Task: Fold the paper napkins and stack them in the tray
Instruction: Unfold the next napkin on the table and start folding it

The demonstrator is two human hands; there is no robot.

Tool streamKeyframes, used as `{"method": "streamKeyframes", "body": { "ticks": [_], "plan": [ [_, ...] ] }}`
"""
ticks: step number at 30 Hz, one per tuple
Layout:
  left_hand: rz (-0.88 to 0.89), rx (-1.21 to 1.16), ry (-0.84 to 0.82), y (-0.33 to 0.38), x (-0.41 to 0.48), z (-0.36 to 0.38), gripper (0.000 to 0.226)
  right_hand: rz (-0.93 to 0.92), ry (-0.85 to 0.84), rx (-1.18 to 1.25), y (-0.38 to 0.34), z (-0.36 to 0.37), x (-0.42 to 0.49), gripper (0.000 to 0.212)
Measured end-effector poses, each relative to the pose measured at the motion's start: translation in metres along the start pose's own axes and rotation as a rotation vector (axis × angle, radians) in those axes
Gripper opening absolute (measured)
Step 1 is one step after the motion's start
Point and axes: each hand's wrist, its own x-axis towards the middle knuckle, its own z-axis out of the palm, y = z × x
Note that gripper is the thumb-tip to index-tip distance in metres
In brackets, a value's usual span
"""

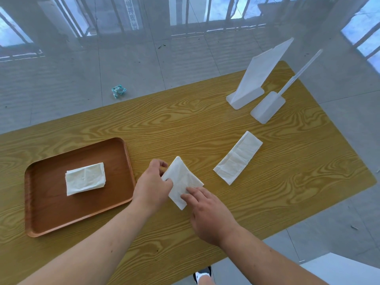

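Head view. Left hand (153, 185) pinches the left edge of a white paper napkin (182, 178) lying on the wood-grain tabletop (185, 124); right hand (207, 210), fingers spread, presses flat on its near corner. A stack of folded napkins (85, 178) rests in the brown tray (41, 221) at left. Another napkin (238, 157) lies apart at right, near two white stands (257, 79).

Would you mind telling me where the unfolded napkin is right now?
In the head view, the unfolded napkin lies flat on the table, right of both hands, in front of the two white stands.
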Motion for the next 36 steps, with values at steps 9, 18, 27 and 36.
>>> {"method": "streamKeyframes", "body": {
  "ticks": [9,18,27,36],
  "plan": [
    [0.425,0.432,-0.029,-0.012,-0.015,0.01,0.068,0.088,0.397,0.073,0.013,-0.013,-0.002,0.04],
    [0.132,0.496,-0.117,-0.009,0.001,0.014,0.027,0.034,0.011,-0.029,0.007,0.005,0.006,0.066],
    [0.015,-0.294,-0.26,0.008,-0.001,-0.009,0.029,0.298,0.258,0.52,-0.001,-0.042,0.04,0.076],
    [-0.256,-0.749,-0.205,-0.035,0.001,-0.094,0.028,0.517,-0.095,1.355,-0.054,-0.056,0.113,0.012]
  ]
}}
